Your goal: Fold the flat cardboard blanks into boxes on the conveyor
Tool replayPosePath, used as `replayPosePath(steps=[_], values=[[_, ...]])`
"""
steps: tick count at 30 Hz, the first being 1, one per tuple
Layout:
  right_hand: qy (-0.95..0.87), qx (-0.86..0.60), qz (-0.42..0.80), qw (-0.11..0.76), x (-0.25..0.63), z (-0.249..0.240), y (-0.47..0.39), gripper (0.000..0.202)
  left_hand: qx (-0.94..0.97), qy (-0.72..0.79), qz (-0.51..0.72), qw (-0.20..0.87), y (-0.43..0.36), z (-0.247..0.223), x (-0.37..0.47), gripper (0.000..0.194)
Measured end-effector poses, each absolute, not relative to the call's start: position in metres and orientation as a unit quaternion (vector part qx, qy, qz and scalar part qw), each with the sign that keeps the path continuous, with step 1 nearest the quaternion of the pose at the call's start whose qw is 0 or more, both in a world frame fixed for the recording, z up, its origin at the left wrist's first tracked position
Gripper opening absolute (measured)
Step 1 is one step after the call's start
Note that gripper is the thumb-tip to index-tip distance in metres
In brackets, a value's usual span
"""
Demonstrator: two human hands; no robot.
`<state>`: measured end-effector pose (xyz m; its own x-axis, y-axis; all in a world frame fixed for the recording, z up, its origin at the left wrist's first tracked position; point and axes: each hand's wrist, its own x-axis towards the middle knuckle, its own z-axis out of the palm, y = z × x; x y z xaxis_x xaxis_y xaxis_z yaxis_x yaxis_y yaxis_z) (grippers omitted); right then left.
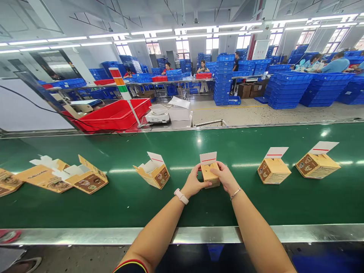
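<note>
Both of my hands grip one small tan and brown cardboard box (209,173) on the green conveyor belt. My left hand (196,181) is around its left side, with the thumb along the front. On the right side, my right hand (226,177) presses its thumb on the box's top. A white flap with a red line stands up at the back of this box. To the left sits an open box (156,175) with its flaps spread. Two boxes with raised white flaps, a nearer one (273,170) and a farther one (317,165), stand to the right.
Several open or flattened cartons (89,178) lie at the belt's left. A metal rail (207,235) runs along the belt's near edge. Beyond the far edge are a red bin (113,115), a scale (157,116) and a signal light pole (125,93). People work behind stacked blue crates (223,81).
</note>
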<state>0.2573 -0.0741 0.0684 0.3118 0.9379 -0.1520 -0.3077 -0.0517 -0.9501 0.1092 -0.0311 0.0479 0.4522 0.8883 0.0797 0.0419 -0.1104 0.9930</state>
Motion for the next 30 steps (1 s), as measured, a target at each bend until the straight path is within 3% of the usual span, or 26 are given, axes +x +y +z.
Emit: replayPosePath(steps=[8,15,18,21,23,26,28,30], values=[[-0.315,-0.551,0.526,0.566,0.257,0.092,-0.089,0.037,0.707,0.326,0.394,0.489,-0.041,0.050,0.106,0.076],[-0.346,-0.568,0.495,0.560,0.258,0.082,-0.084,0.039,0.772,0.311,0.376,0.407,-0.037,0.031,0.108,0.083],[-0.349,-0.606,0.343,0.627,0.261,0.074,-0.081,0.038,0.778,0.258,0.491,0.297,-0.041,0.032,0.110,0.071],[-0.380,-0.613,0.027,0.692,0.264,0.072,-0.085,0.030,0.714,0.169,0.668,0.123,-0.043,0.050,0.101,0.050],[-0.442,-0.542,-0.167,0.695,0.260,0.075,-0.093,0.021,0.641,0.142,0.754,0.001,-0.039,0.066,0.084,0.043],[-0.566,-0.421,-0.249,0.664,0.242,0.079,-0.104,0.024,0.532,0.204,0.815,-0.108,-0.024,0.085,0.047,0.044],[-0.654,-0.385,-0.183,0.625,0.224,0.077,-0.109,0.029,0.521,0.297,0.799,-0.046,-0.013,0.086,0.024,0.043],[-0.717,-0.374,-0.099,0.579,0.209,0.071,-0.108,0.032,0.553,0.386,0.732,0.097,-0.005,0.079,0.012,0.039]])
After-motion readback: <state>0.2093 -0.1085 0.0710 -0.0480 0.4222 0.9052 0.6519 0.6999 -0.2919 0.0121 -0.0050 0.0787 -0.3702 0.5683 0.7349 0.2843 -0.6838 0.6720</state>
